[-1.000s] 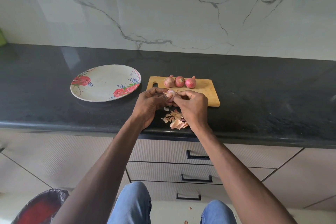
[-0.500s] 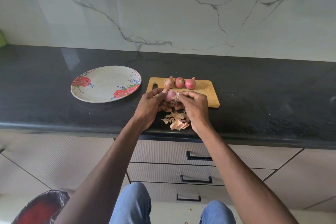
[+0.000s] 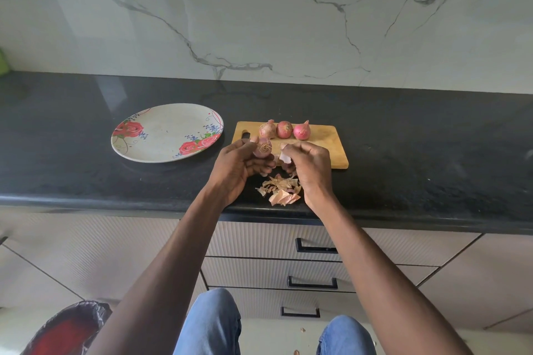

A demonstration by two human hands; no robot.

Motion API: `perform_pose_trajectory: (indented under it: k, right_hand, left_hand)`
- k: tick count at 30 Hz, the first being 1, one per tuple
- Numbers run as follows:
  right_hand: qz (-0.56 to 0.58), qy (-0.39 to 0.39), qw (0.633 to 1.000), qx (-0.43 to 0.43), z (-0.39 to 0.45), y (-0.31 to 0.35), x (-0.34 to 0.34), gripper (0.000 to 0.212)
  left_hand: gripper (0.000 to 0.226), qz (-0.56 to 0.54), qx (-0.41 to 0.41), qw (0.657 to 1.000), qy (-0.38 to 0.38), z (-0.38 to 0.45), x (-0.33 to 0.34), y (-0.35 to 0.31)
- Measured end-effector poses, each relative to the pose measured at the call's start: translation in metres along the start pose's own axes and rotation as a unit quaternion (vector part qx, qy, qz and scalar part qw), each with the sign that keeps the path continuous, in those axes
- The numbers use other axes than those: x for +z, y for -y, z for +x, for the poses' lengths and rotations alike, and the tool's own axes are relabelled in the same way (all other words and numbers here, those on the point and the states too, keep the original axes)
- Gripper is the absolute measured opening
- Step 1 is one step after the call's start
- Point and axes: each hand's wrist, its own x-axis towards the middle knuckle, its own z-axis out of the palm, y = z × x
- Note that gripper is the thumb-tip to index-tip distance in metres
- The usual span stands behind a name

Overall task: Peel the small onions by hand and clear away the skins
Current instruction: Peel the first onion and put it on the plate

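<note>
No legible text, labels, brands, numbers or signs appear anywhere in this kitchen view; the plate (image 3: 167, 132) carries only a painted pattern of red roses and blue sprigs, with no lettering.

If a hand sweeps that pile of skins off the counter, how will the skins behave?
The skins look thin, curled and papery, so they are probably very light and may scatter rather than slide as one. They lie loose in separate flakes near the counter edge, so some could fall to the floor. They probably crumple or tear under pressure.
</note>
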Motion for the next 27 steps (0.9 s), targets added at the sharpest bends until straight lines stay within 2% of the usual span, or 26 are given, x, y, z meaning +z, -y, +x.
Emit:
perform_pose_trajectory:
  k: [2,5,6,11,15,20,23,27]
  right_hand:
    - [-0.032,0.019,0.999,-0.030,0.000,-0.001,0.001,0.005]
    - [-0.034,0.034,0.997,-0.065,-0.001,0.000,-0.001,0.027]
    - [-0.034,0.040,0.995,-0.080,-0.002,0.001,-0.001,0.029]
    - [-0.055,0.063,0.991,-0.105,-0.003,0.002,0.000,0.026]
    - [-0.066,0.060,0.990,-0.111,0.001,-0.004,0.001,0.013]
    - [-0.037,0.090,0.994,-0.059,0.003,-0.006,0.002,0.007]
    - [-0.017,0.087,0.996,-0.014,0.001,-0.003,0.001,0.010]
    - [0.008,0.065,0.998,0.009,0.002,-0.004,-0.001,0.013]
  left_hand:
    - [0.016,-0.008,0.000,1.000,0.002,0.000,0.000,0.000]
    - [0.008,-0.017,0.000,1.000,0.005,-0.001,-0.002,-0.001]
    - [0.006,-0.017,0.002,1.000,0.004,-0.001,-0.002,-0.001]
    - [0.010,-0.004,0.013,1.000,-0.003,-0.003,0.002,-0.002]
    - [0.024,0.019,0.018,1.000,-0.002,-0.006,0.004,-0.001]
    - [0.027,0.036,0.018,0.999,-0.001,-0.005,0.005,-0.001]
    - [0.013,0.027,0.013,1.000,0.000,-0.005,0.004,0.000]
    - [0.017,-0.016,0.000,1.000,0.005,-0.004,0.000,0.000]
